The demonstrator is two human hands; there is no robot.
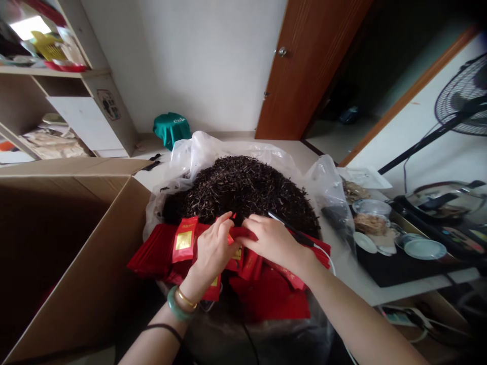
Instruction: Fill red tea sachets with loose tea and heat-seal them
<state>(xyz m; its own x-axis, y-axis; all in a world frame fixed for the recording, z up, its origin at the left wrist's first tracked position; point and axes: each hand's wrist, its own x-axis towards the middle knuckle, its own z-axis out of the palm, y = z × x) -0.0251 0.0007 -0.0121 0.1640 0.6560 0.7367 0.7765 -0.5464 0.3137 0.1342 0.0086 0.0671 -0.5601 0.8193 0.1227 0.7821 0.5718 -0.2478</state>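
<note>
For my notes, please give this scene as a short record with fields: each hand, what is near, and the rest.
Left hand: on a red packet, jade bangle on wrist
Right hand: on red packets, touching black corded tool
Near: dark tea heap in plastic bag
Rest: cardboard box, fan, door

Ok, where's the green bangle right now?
In the head view, low and centre, the green jade bangle sits on the person's left wrist, beside a thin gold bangle, to the right of the open cardboard box.
</note>
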